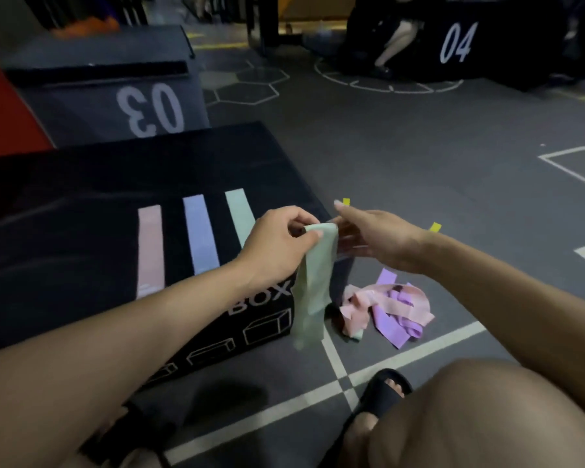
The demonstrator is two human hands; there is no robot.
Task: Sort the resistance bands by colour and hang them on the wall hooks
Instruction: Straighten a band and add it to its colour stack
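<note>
In the head view, the left hand (277,241) sat at the centre of the frame, thumb and fingers pinching the top end of a pale green band (313,285), which hung limp down to the lower centre, in front of the black box (81,238) that filled the left of the frame. The right hand (375,238) was just right of centre, its back to the camera, thumb raised and fingers straight toward the band's top; whether those fingers touched the band could not be told, since they were hidden behind it and blurred. It held nothing that showed.

On the box top, left of centre, three bands lay flat and parallel: a pink band (151,248), a blue band (201,234) and a green band (240,214) beside the left hand. On the floor (419,163), right of the hanging band in the lower centre, lay a tangled heap of pink and purple bands (389,310).

The step in hand looked like laying the green band with its own colour. Doing it well would mean spreading the loop flat with both hands, untwisting it, and setting it down on or beside the green one, kept apart from the blue. No wall hooks showed.

Both forearms reached in from the lower edge, the left from the lower left, the right from the lower right, above a bent knee (487,417) and a black sandal (382,393).
</note>
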